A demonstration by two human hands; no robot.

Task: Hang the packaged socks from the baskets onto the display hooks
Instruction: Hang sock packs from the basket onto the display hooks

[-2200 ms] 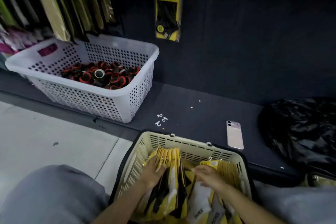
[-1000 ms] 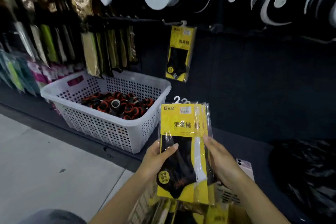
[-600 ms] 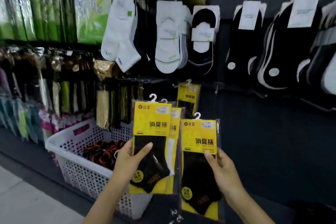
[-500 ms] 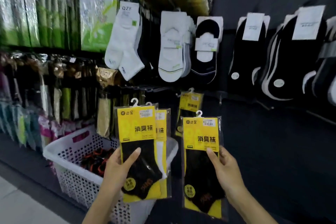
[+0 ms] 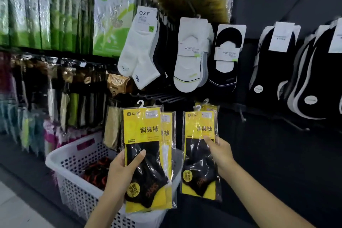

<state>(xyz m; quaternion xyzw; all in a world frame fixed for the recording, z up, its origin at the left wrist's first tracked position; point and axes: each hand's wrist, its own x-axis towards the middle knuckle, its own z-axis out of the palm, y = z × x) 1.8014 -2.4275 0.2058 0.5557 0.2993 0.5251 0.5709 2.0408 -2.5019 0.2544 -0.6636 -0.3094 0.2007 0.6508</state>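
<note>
Dim shop interior, light coming from above and left. Green packets [image 5: 55, 15] at upper left are the brightest area, slightly washed out. Right half very dark: black wall panel [image 5: 277, 153] swallows detail, black no-show socks [image 5: 273, 72] show only by their white trim. Glare streaks on the cellophane of the yellow sock pack [image 5: 142, 129] in the left hand [image 5: 120, 170] and of the second yellow pack [image 5: 200, 127] in the right hand [image 5: 220, 153], partly hiding the small labels. Far-left hanging goods [image 5: 24, 116] are smeared and soft. Wide-angle bend at the edges; shelf lines curve. White basket [image 5: 74, 155] is soft, noisy. Large print on the packs is sharp, fine print unreadable.
</note>
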